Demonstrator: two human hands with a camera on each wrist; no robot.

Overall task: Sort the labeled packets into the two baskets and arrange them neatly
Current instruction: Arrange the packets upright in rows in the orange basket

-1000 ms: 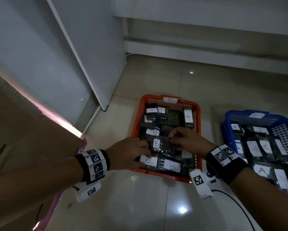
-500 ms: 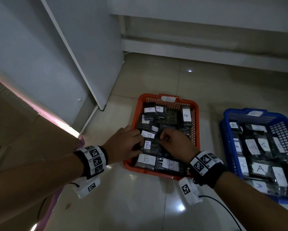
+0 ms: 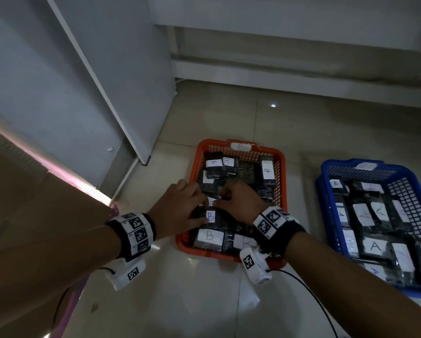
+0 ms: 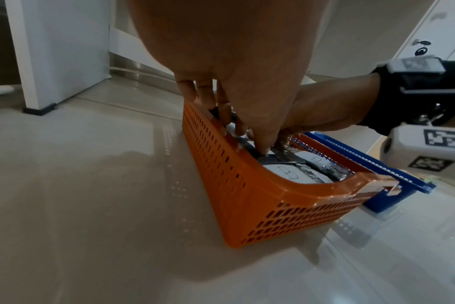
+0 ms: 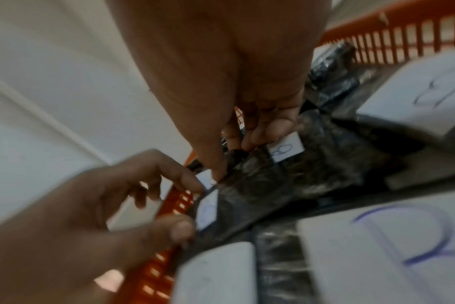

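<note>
An orange basket (image 3: 283,172) marked B holds several black packets with white B labels. Both hands are inside it, at the middle row. My left hand (image 3: 195,211) pinches the left edge of a black B packet (image 3: 210,215) between thumb and index finger (image 5: 192,205). My right hand (image 3: 225,200) pinches the far edge of the same B packet (image 5: 260,185) with thumb and fingertips. In the left wrist view my left hand's fingers (image 4: 247,133) reach down behind the orange basket's wall (image 4: 234,185). At the right stands a blue basket (image 3: 338,167) full of A packets (image 3: 375,246).
The baskets stand on a glossy tiled floor (image 3: 180,301). A cardboard box (image 3: 21,215) is close at the left, and a white cabinet panel (image 3: 95,93) rises behind it. A black cable (image 3: 309,301) trails from my right wrist over the floor.
Both hands have drawn closer together over the middle B packet and reach a little farther into the orange basket. The baskets have not moved.
</note>
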